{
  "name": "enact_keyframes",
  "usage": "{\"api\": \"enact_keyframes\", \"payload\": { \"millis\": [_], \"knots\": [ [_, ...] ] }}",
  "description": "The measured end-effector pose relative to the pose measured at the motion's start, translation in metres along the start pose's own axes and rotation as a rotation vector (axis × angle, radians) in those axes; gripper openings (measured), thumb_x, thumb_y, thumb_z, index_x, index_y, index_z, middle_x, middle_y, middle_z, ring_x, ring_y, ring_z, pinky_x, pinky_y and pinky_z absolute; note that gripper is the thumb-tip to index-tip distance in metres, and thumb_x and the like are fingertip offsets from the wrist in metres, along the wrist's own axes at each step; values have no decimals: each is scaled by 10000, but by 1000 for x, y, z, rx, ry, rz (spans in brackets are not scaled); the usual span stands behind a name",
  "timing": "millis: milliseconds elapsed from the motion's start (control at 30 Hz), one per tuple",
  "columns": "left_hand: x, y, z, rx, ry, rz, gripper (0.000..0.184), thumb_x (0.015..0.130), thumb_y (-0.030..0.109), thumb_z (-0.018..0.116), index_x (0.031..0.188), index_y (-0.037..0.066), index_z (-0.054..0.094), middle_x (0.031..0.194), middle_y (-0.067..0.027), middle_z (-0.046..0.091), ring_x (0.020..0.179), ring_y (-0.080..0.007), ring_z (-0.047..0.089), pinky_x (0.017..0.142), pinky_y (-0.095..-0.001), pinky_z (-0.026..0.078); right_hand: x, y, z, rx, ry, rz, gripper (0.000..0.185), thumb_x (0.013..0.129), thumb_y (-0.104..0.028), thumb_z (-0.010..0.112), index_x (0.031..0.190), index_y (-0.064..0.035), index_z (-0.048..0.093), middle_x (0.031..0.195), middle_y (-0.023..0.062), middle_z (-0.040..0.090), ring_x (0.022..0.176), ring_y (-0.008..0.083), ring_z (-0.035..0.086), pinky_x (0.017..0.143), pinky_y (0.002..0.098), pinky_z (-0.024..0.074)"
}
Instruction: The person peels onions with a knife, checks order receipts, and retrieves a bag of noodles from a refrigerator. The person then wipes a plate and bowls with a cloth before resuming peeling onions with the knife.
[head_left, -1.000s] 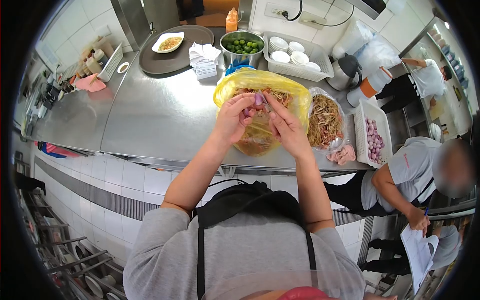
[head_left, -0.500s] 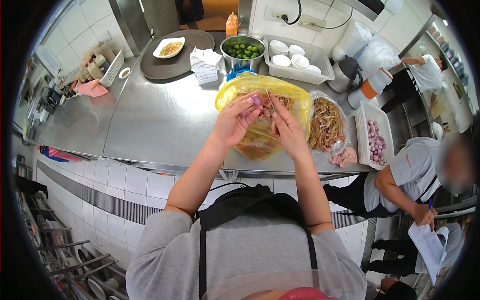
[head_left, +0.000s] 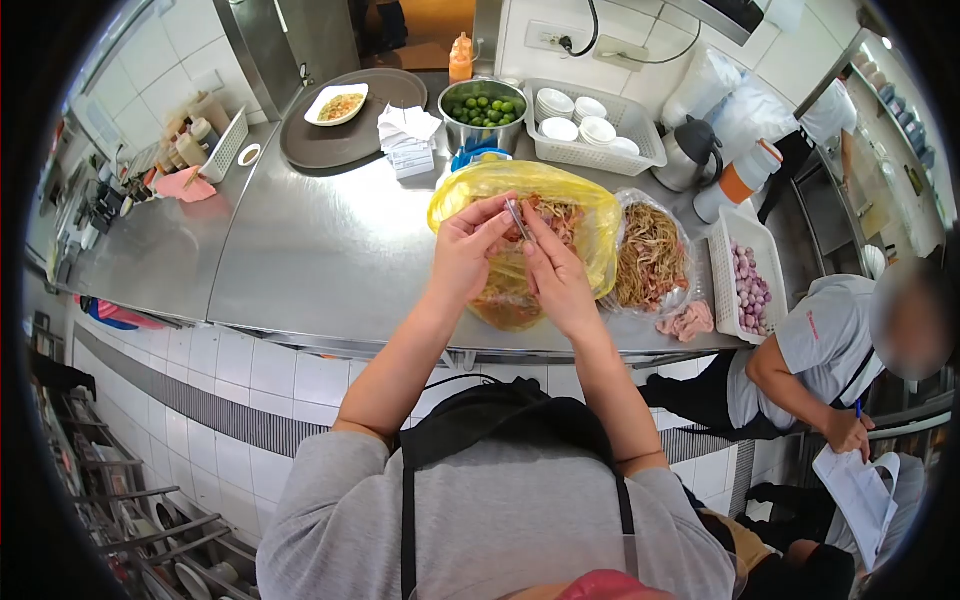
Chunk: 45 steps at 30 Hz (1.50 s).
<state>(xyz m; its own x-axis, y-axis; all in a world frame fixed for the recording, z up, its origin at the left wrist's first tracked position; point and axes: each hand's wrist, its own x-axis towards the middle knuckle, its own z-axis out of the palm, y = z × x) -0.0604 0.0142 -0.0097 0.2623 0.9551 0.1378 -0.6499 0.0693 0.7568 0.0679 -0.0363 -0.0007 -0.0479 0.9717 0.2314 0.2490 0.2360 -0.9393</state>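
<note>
My left hand [head_left: 466, 250] is closed around a shallot, now mostly hidden by the fingers. My right hand [head_left: 558, 283] grips a small knife [head_left: 517, 220], its blade up against the left fingertips. Both hands are over an open yellow plastic bag [head_left: 590, 187] on the steel counter. Shallot peelings [head_left: 562, 222] lie inside the bag. Just right of it, a clear plastic bag holds dry roots and skins [head_left: 650, 245]. Farther right stands a white basket [head_left: 722, 285] with purple shallots [head_left: 750, 290].
Behind the bag are a steel pot [head_left: 483, 128] of green limes and a white basket [head_left: 645, 158] of small bowls. A round tray [head_left: 300, 140] with a plate [head_left: 336, 104] sits back left. At right, a person [head_left: 820, 345] writes on paper.
My right hand has moved left and the knife has come down onto the left fingertips. The shallot, visible before, is now covered. A person at the far right has shifted.
</note>
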Motion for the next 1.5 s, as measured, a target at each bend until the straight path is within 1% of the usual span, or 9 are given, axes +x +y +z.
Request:
{"api": "enact_keyframes", "payload": {
  "millis": [133,300,567,667,867,967,1067,1267,1500],
  "knots": [
    [-3,-11,7,67,56,124,260,787,23,565,1041,-33,554,918,-55,601,793,-77,555,703,-180,440,4,-2,9,153,88,1,295,875,-100,431,1165,-44,433,943,77,530,857,119,501,778,247,394],
    [-6,-12,6,66,30,140,262,785,4,561,1044,-34,553,932,-66,599,834,-93,555,755,-199,438,11,-6,8,330,39,40,209,892,-160,423,1092,-97,423,599,-42,401,459,20,331,380,163,261],
    [3,-1,-2,-150,-97,24,314,821,33,483,1130,-23,488,886,-36,572,736,-83,547,570,-170,399,20,-22,-8,721,-88,315,195,891,-233,435,1031,-97,440,514,-25,384,339,42,299,308,182,248],
    [4,2,0,-199,-42,-68,314,827,41,466,1136,-12,487,885,-37,569,727,-91,552,567,-175,409,20,-24,-7,780,-90,323,197,887,-233,446,1026,-95,444,512,-24,389,348,40,314,309,178,253],
    [3,6,1,-218,16,-95,305,835,36,469,1134,-21,483,887,-44,582,768,-94,565,607,-168,454,25,-10,-12,345,-3,184,299,890,-237,438,1160,-109,458,521,-36,355,416,33,312,363,167,252],
    [5,5,1,-173,45,-56,280,830,32,491,1104,-25,504,894,-56,591,768,-100,573,601,-172,465,23,2,-15,74,-20,179,395,880,-199,447,1244,-55,400,633,6,482,500,47,406,474,202,369],
    [7,1,-1,-161,60,-62,258,821,34,515,1071,-30,521,909,-73,594,760,-109,579,618,-188,479,18,-9,-7,-86,-10,86,424,873,-190,450,1260,-38,360,851,100,588,661,142,565,636,259,448],
    [7,-1,7,-105,110,-6,224,798,24,550,1013,-41,544,878,-85,603,736,-117,583,647,-218,494,14,-9,-2,-225,49,-189,418,866,-177,437,1271,-107,357,1152,180,493,1058,315,486,863,333,390],
    [3,1,6,92,44,106,220,748,-11,599,962,-53,571,834,-103,616,690,-124,589,651,-216,486,13,-8,3,-161,122,-170,309,865,-174,446,1160,-81,439,1021,150,555,926,293,548,763,340,422]
  ]
}}
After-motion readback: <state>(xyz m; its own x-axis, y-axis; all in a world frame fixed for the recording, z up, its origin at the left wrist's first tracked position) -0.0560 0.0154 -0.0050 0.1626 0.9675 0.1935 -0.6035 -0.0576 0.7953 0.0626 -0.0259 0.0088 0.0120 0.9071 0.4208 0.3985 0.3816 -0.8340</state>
